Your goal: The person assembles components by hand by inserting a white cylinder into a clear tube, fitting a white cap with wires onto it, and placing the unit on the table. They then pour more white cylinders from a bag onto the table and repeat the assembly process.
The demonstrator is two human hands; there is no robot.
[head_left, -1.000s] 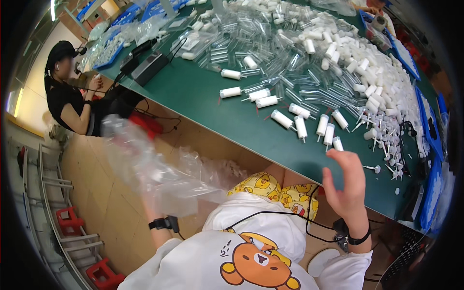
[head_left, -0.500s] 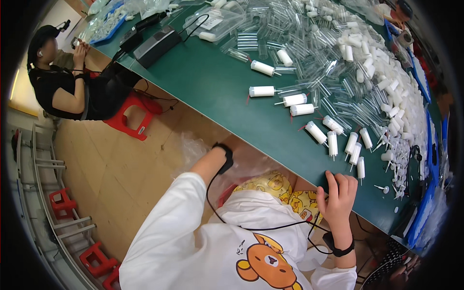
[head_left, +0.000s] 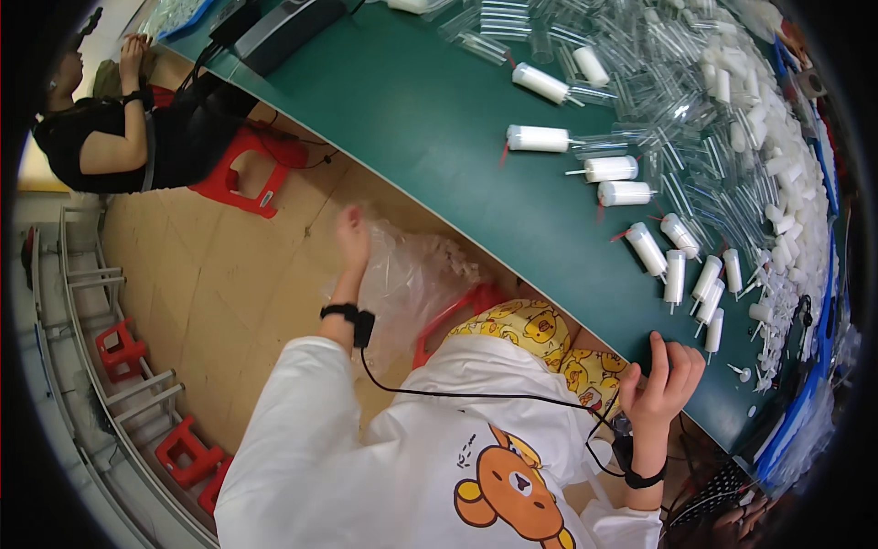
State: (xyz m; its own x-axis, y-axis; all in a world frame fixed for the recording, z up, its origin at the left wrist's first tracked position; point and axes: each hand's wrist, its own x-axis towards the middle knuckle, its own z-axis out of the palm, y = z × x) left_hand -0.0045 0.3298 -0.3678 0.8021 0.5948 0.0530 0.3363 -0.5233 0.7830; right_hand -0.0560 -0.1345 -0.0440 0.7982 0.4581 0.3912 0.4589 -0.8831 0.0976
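My left hand point(head_left: 352, 240) reaches down below the table edge and grips the top of a clear plastic bag point(head_left: 412, 279) that hangs beside a red stool point(head_left: 448, 316). My right hand point(head_left: 668, 380) rests on the near edge of the green table point(head_left: 439, 128), fingers bent over the rim, holding nothing that I can see. Just beyond it on the table lie several white capped tubes point(head_left: 677, 270) in a loose row. Both wrists wear black bands with a cable running across my white top.
A big heap of clear tubes point(head_left: 677, 82) and white caps point(head_left: 786, 174) covers the table's far right. A black device point(head_left: 274, 27) sits at the far left end. Another person point(head_left: 119, 128) sits on a red stool point(head_left: 242, 174). Small red stools point(head_left: 119, 348) stand by a metal rack.
My view has swung down and closer. My left hand lowered the plastic bag from raised in front of me to beside the stool. My right hand dropped onto the table edge.
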